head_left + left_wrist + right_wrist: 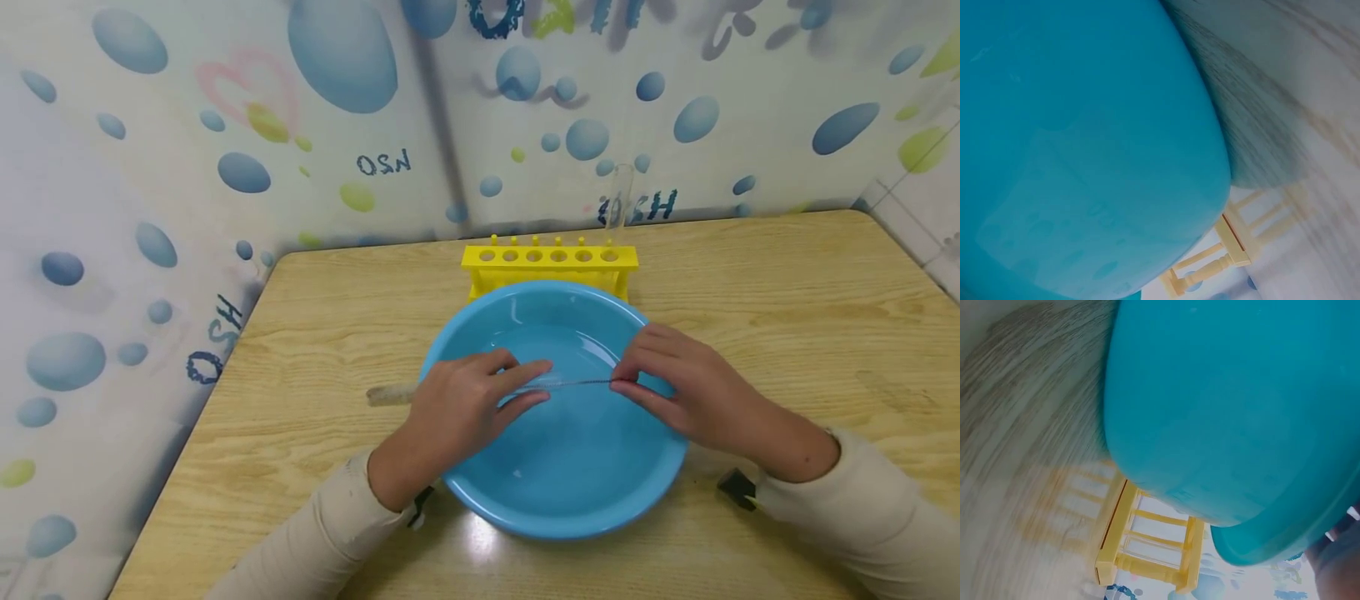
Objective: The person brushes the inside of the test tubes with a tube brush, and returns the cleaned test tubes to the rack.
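Observation:
In the head view my left hand grips what looks like a clear glass test tube, held level over the blue basin. A pale, bristly-looking end sticks out to the left behind that hand. From between the left fingertips runs a thin twisted wire, like the handle of a test tube brush. My right hand pinches the wire's right end between thumb and fingers. Part of the right hand shows at the right wrist view's edge; the left wrist view shows only the basin's outside and surroundings.
Behind the basin stands a yellow test tube rack, with one clear test tube upright at its right end. Everything stands on a wood-grain table, backed by a wall covering with printed blue and green drops.

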